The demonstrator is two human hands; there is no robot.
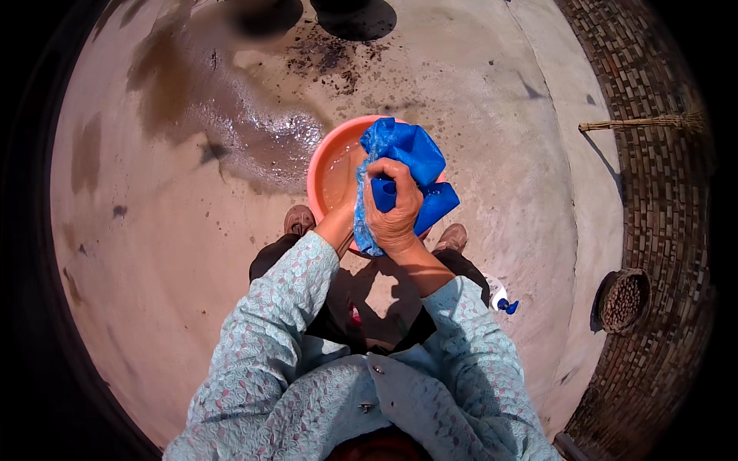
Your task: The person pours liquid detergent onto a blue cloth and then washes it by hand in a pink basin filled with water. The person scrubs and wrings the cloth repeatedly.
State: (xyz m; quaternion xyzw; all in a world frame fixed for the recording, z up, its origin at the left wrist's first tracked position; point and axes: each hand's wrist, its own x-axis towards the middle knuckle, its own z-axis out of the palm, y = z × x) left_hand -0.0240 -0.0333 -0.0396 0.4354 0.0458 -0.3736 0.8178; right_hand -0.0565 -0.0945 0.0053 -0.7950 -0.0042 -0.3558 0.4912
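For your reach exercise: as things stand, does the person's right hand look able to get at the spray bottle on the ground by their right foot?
Probably not at once: the right hand grips the blue cloth over the pink basin, while the spray bottle lies apart, unobstructed.

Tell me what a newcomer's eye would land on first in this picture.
The bright blue cloth at the centre comes first, bunched up and gripped by the right hand over a pink basin of water; the left hand is mostly hidden behind it. Next is the wet patch glistening on the concrete floor left of the basin. At the far right, a straw broom lies on the brick paving.
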